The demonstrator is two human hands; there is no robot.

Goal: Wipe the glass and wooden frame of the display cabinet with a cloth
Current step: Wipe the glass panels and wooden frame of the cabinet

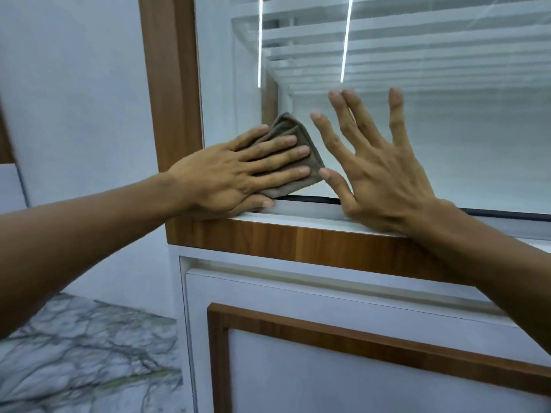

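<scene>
The display cabinet seems mid-wipe: work is at the bottom left corner of the glass, and nothing shows how much of the glass, or of the wooden frame bordering it at left and below, is already clean. The right hand, fingers spread and holding nothing, leans low on the glass just beside the left hand. The left hand's straight fingers press the folded brown cloth flat against that corner of the glass.

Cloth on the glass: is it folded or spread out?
Folded: the cloth shows stacked, layered edges past the flat left hand pressing it.
</scene>
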